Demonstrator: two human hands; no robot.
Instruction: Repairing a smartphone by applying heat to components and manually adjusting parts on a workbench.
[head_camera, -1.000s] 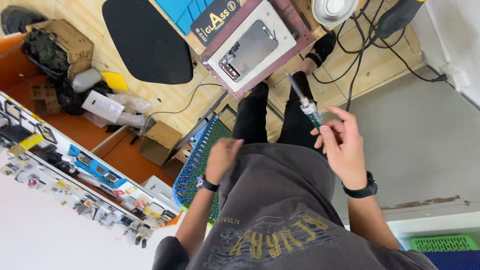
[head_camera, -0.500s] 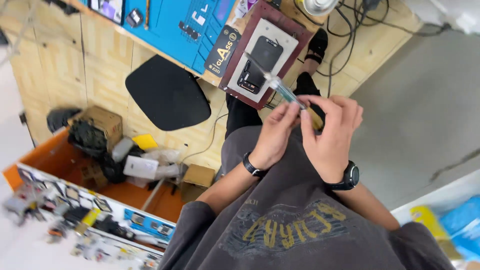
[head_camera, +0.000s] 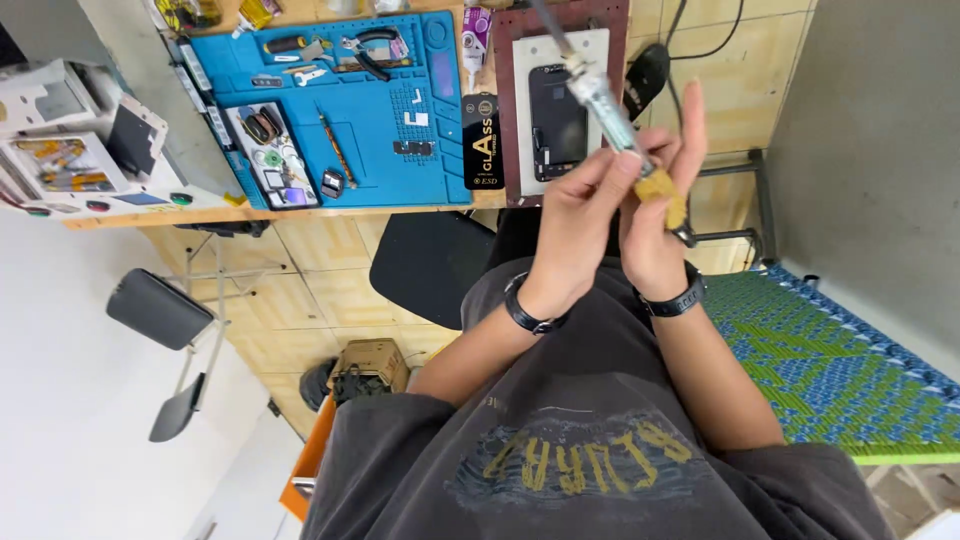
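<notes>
Both my hands are raised together in front of the workbench. A slim tool with a clear handle and a metal tip (head_camera: 598, 98) slants up over a dark phone (head_camera: 556, 122) lying on a white plate. My left hand (head_camera: 578, 228), a black band on its wrist, pinches the tool's lower end. A small yellow sponge-like piece (head_camera: 662, 190) sits against that end, held by my right hand (head_camera: 662, 235), which wears a black watch. The right hand's fingers stretch up beside the tool.
A blue work mat (head_camera: 400, 170) holds several small tools and parts. The phone's white plate rests in a dark red frame (head_camera: 506, 120). A black stool seat (head_camera: 430, 265) is under the bench, a grey chair (head_camera: 160, 310) at left, a green-blue woven mat (head_camera: 830, 370) at right.
The view has swung onto the bench. My left hand came up from my lap to join the right one on the tool, and both hands have lifted.
</notes>
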